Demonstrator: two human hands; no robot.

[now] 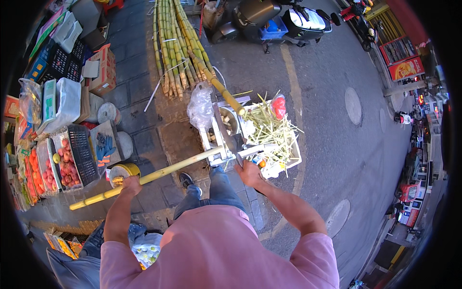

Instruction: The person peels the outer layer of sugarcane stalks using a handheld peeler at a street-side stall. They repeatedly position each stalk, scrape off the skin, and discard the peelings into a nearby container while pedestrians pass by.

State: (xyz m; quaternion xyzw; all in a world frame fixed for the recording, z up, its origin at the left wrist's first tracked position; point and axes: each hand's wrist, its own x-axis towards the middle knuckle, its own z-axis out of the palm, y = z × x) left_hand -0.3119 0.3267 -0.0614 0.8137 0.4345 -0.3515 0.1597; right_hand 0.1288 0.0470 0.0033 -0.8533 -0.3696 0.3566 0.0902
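Observation:
My left hand (131, 185) grips a long yellow sugarcane stalk (169, 168) near its lower left end. The stalk's paler right end, which looks peeled, rests at a metal stand (215, 139), by the blade. My right hand (249, 173) is closed around the near end of a long dark cutting blade (226, 135) that lies lengthwise over the stand. Under the blade, a round metal pot (236, 124) contains pale cut cane pieces (225, 121). Just right of the stand, a white box (297, 153) is heaped with cane peelings (267, 130).
Beyond the stand lie bundled sugarcane stalks (175, 47), with one stalk (223, 92) reaching toward the pot. A clear plastic bag (200, 104) hangs at the stand's left. Apple crates (68, 162), blue gloves (105, 146) and a yellow-rimmed tub (128, 168) stand left. Scooters (252, 16) are parked ahead.

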